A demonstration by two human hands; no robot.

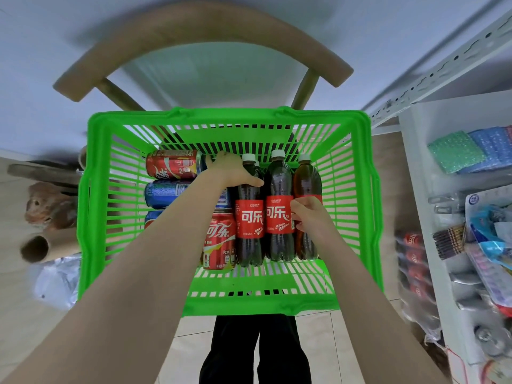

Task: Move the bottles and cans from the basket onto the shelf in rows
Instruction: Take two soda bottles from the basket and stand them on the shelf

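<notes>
**Inspector:** Location and hold?
**Aide:** Brown bottle (pixel 306 178) lies rightmost in basket (pixel 230 117). Right grip (pixel 307 217) is curled round its label. Left grip (pixel 235 170) is over cans (pixel 174 164), hold unclear.
**Inspector:** Handling?
**Aide:** Judged full, heavy, slick; mid-body hold suits.

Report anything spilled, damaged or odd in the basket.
Nothing spilled or damaged shows. The bottles and cans lie on their sides in the green basket, caps on. Only oddity: the rightmost bottle, gripped by the right hand, looks amber, while the two beside it look dark.
</notes>
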